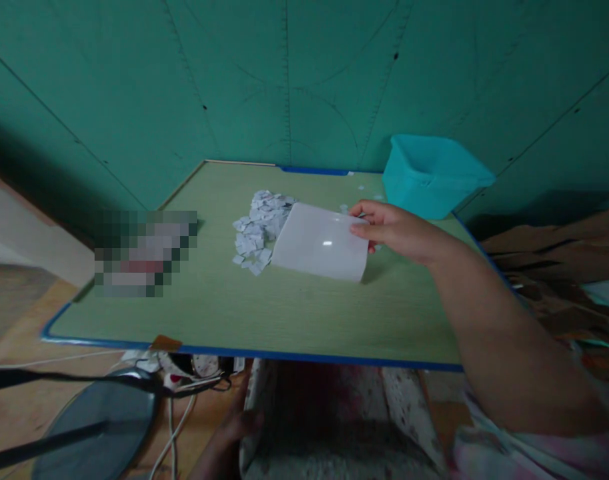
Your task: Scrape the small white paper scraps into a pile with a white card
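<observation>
glossy white sheet [320, 243], tilted, on table

A teal painted wall [294, 80], scored with thin dark lines and arcs, stands behind a pale green tabletop with blue edging [234, 313]. Warm brown wooden flooring [19, 400] shows at lower left, where a round dark grey fan guard [99, 427] and white cables [177, 433] lie. The light is dim and soft.
</observation>
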The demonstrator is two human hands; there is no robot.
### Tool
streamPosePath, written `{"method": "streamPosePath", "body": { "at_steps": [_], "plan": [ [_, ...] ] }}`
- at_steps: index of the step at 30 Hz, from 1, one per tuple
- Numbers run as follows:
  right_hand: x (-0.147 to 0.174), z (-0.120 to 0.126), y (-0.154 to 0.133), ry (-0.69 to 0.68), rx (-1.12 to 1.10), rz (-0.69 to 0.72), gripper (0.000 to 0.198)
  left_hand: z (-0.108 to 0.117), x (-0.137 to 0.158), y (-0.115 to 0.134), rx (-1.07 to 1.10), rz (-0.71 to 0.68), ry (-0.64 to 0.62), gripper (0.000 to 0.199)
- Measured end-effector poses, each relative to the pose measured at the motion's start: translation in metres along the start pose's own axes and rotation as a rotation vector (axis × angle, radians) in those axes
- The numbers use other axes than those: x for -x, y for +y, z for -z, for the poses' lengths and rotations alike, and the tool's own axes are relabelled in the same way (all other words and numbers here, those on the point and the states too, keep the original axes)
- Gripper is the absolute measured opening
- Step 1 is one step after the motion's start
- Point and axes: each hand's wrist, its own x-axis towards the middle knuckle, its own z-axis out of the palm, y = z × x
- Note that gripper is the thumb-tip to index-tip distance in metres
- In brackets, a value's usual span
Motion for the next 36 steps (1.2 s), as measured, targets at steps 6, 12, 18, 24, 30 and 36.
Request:
{"method": "streamPosePath", "body": {
  "at_steps": [6,12,18,24,30,36],
  "plan": [
    [0.002,-0.016,0.0,-0.235,0.126,0.041,0.019,-0.003,0.004,0.004,0.073,0.026,-0.028,0.061],
    [0.003,-0.006,-0.004,-0.075,-0.033,0.057,0.018,-0.005,0.002,0.002,0.091,0.034,0.001,0.064],
    [-0.007,0.011,0.016,0.083,0.073,-0.039,0.018,-0.008,0.001,0.005,0.077,-0.018,0.015,0.054],
    [-0.004,-0.009,0.006,-0.214,0.038,-0.012,0.017,-0.01,0.005,0.011,0.076,0.007,0.005,0.056],
    [-0.006,-0.008,0.007,-0.007,0.046,0.011,0.018,-0.005,0.004,0.006,0.031,-0.039,0.016,0.042],
    [-0.005,-0.022,0.006,-0.239,0.04,-0.009,0.019,-0.007,0.004,0.009,0.084,-0.084,-0.023,0.031]
  ]
}}
